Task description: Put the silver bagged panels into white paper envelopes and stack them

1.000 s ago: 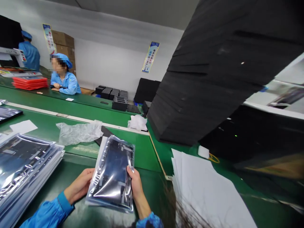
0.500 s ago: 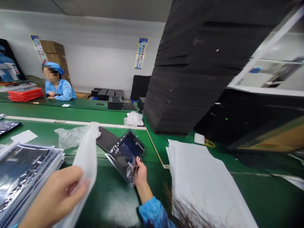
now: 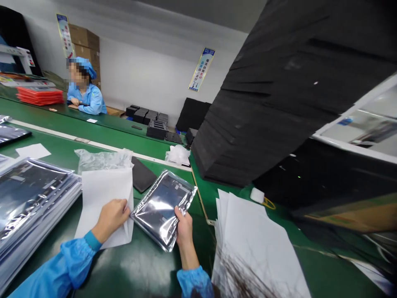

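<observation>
My left hand (image 3: 113, 219) is closed on the right side of a sheet of white paper (image 3: 104, 190), which lies over or just above the green table. My right hand (image 3: 183, 225) grips the lower right edge of a dark flat panel in a clear plastic bag (image 3: 166, 207), thumb on top, and holds it tilted above the table. A plain dark flat piece (image 3: 142, 174) lies partly behind the paper and the bagged panel. Crumpled clear plastic (image 3: 104, 159) rests beyond the paper. To the left is a stack of bagged panels (image 3: 34, 186) with white sheets among them.
On the right lies a pile of white sheets (image 3: 257, 240). Behind it rises a tall stack of black foam sheets (image 3: 248, 103). A co-worker in blue (image 3: 88, 91) sits across the green bench (image 3: 133, 145), near red trays (image 3: 40, 96). A small white box (image 3: 257, 194) has a yellow cable.
My left hand has moved right and brought the upright white sheet down flatter, beside the bagged panel. The panel has tilted and now reflects light. The view has rolled.
</observation>
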The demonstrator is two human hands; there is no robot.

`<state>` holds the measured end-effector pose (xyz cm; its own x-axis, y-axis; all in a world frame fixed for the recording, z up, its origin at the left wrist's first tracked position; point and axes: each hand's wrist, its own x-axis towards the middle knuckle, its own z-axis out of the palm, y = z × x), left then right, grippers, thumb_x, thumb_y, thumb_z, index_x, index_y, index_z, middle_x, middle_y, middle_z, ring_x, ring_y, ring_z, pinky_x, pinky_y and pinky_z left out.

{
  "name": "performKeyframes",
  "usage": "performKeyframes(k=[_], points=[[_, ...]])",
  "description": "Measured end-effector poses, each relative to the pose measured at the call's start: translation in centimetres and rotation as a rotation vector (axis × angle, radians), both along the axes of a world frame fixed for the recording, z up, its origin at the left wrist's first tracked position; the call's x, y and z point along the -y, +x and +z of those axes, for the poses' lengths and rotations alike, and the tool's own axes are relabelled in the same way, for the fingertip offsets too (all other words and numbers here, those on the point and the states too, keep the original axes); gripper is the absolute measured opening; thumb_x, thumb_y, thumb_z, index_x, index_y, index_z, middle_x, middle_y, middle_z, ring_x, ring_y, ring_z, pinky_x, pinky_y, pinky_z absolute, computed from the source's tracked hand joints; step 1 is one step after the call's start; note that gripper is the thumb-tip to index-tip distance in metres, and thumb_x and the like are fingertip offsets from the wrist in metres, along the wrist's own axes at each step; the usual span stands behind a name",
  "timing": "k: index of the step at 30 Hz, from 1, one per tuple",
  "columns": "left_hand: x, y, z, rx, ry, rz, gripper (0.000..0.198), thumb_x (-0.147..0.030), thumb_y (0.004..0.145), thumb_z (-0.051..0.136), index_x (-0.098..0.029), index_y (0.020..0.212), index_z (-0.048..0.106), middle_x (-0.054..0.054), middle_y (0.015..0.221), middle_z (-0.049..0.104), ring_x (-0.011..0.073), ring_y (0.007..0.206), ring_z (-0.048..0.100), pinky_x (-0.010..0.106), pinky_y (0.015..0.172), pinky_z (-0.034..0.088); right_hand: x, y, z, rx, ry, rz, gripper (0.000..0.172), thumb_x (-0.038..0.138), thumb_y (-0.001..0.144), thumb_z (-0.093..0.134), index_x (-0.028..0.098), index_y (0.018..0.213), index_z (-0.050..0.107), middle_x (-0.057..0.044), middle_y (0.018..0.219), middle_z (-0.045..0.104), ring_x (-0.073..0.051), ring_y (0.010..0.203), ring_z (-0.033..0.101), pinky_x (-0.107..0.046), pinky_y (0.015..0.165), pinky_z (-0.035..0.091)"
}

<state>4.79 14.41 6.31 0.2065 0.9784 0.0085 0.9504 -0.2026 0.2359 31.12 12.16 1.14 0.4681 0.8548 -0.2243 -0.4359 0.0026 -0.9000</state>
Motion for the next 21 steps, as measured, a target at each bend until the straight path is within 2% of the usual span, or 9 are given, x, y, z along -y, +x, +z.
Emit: performKeyframes(k=[6,12,17,21], points=[[0.3,0.4,-0.7,0.038,0.014,-0.061,0.024,-0.025,0.097,0.046,-0.021,0.085,0.065,0.011,0.094,0.074,0.0267,0.096,0.068,0.034,0.077,0.043,0.6,-1.1,-0.4,0.093,-0.046,0.047,0.044,0.053,0.056,0.094,0.019,0.074,0.072,0.006,0.063,0.068,-0.017,0.064,0.061,-0.03,0.062,0.05],[0.0,0.1,-0.5,0.072,-0.029,-0.117,0.02,-0.025,0.093,0.051,-0.023,0.081,0.066,0.007,0.087,0.074,0.024,0.089,0.069,0.032,0.075,0.043,1.6,-1.6,-0.1,0.138,-0.079,0.085,0.044,0.055,0.057,0.092,0.02,0.074,0.071,0.006,0.06,0.066,-0.016,0.059,0.057,-0.03,0.06,0.047],[0.7,0.8,-0.2,0.064,-0.059,-0.068,0.03,-0.031,0.101,0.043,-0.021,0.091,0.069,0.011,0.096,0.076,0.0253,0.096,0.07,0.033,0.08,0.045,2.8,-3.4,-0.2,0.153,-0.103,0.166,0.046,0.058,0.057,0.092,0.02,0.071,0.072,0.004,0.063,0.066,-0.016,0.064,0.057,-0.029,0.063,0.047],[0.9,1.1,0.5,-0.001,-0.096,0.032,0.03,-0.032,0.1,0.045,-0.017,0.099,0.07,0.017,0.096,0.076,0.0321,0.096,0.072,0.037,0.077,0.048,3.6,-4.3,-0.3,0.178,-0.133,0.209,0.05,0.063,0.055,0.091,0.019,0.07,0.071,0.004,0.063,0.065,-0.016,0.064,0.056,-0.029,0.065,0.046]])
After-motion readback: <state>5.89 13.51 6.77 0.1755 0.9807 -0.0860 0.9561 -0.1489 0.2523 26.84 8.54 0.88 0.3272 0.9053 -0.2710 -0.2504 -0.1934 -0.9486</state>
